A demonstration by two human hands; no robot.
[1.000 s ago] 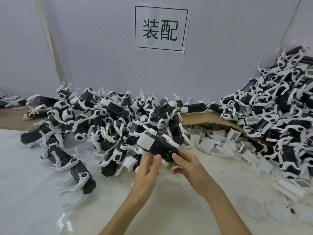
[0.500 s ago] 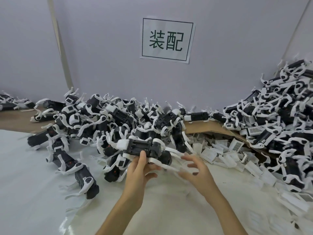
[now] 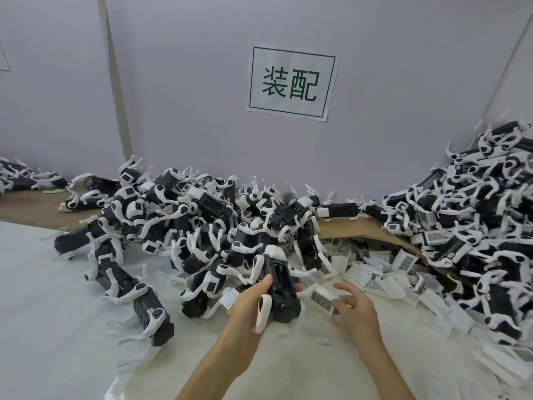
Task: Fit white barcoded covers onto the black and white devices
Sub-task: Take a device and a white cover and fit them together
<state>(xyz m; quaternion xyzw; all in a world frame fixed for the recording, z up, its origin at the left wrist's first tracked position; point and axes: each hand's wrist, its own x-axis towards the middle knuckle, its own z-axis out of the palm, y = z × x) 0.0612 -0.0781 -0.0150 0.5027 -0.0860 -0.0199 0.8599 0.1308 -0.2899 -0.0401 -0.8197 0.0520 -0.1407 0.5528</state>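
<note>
Item held: one black and white device (image 3: 281,287), now turned lengthwise with its white end pointing away from the person; half a second ago it lay crosswise in the same grip, open black underside toward the camera. Left hand (image 3: 248,307): fingers wrapped round the device's near end from the left, thumb lying along its upper left edge, one white leg hanging over the palm. Right hand (image 3: 356,308): was spread and empty beside the device's legs; now its fingers are curled and pinch the right end of a white barcoded cover (image 3: 321,301), motion-blurred, label side up. Position: the cover sits between the two hands, just beside the device's right flank, tilted, its left end close to or touching the black body; blur prevents telling which. It is not seated on the device. Stock, left and centre: heap of devices (image 3: 202,226) immediately beyond the held unit, legs tangled. Stock, right: second heap (image 3: 476,226) banked high against the wall (image 3: 187,96). Stock, loose covers (image 3: 375,272): scattered to the right of the hands, near the right fingers, partly under a cardboard sheet (image 3: 360,229). Surface: white sheet (image 3: 57,284). Paper sign (image 3: 291,83) with two characters on the wall, slightly lower in view than before.
</note>
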